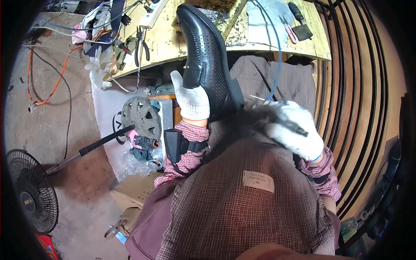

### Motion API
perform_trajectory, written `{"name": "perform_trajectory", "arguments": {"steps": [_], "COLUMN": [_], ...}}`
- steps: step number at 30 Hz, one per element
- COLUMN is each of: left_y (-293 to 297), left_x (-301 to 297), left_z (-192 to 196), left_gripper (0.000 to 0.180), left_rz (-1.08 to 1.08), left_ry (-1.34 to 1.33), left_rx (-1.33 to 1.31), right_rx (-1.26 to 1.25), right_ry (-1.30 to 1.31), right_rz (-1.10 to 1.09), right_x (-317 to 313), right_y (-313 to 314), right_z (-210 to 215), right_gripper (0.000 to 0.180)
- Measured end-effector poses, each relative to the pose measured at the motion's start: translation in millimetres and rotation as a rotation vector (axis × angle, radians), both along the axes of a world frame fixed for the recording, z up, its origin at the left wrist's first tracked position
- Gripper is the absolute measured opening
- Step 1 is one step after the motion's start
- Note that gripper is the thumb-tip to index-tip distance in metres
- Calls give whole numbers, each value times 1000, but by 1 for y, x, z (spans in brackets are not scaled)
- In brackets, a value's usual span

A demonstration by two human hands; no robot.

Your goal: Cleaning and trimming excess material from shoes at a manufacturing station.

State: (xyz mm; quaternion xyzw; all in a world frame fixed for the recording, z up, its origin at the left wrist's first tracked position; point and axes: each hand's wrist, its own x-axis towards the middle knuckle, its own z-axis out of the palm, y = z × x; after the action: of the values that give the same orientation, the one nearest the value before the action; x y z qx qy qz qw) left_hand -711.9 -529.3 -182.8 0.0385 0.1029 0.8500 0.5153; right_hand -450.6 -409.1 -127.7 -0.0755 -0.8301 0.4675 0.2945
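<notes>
My left hand (193, 103), in a white knit glove, supports a black leather shoe (206, 56) from its left side. The shoe stands toe up, with rows of small perforations, a strap with a small metal piece, and its sole and heel turned right. My left thumb points up; the other fingers are hidden behind the shoe. Close to the heel, my right hand (298, 132), also gloved in white, is closed around a dark handheld tool (284, 118). Motion blurs the tool's front end, so its kind and any contact with the shoe cannot be made out. A blue hose (278, 56) runs down toward it.
A yellow worktable (169, 45) carries pliers (139, 45), a power strip (152, 14) and pink-handled cutters (289, 31). Black rails (346, 86) line the right. A black fan (37, 193), a cardboard box (134, 188) and an orange cable (55, 89) are at left. A checked apron (225, 203) covers my lap.
</notes>
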Motion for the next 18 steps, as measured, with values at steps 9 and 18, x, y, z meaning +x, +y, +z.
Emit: {"name": "perform_trajectory", "arguments": {"steps": [9,18], "left_y": [-20,-34], "left_x": [15,7], "left_z": [50,49], "left_gripper": [64,57], "left_rz": [41,135], "left_ry": [93,201], "left_rx": [-478,-532], "right_rx": [-376,-322], "right_ry": [-246,-239], "right_rz": [-402,-441], "right_x": [-2,-9], "right_y": [22,24], "right_z": [19,8], "right_gripper": [30,31]}}
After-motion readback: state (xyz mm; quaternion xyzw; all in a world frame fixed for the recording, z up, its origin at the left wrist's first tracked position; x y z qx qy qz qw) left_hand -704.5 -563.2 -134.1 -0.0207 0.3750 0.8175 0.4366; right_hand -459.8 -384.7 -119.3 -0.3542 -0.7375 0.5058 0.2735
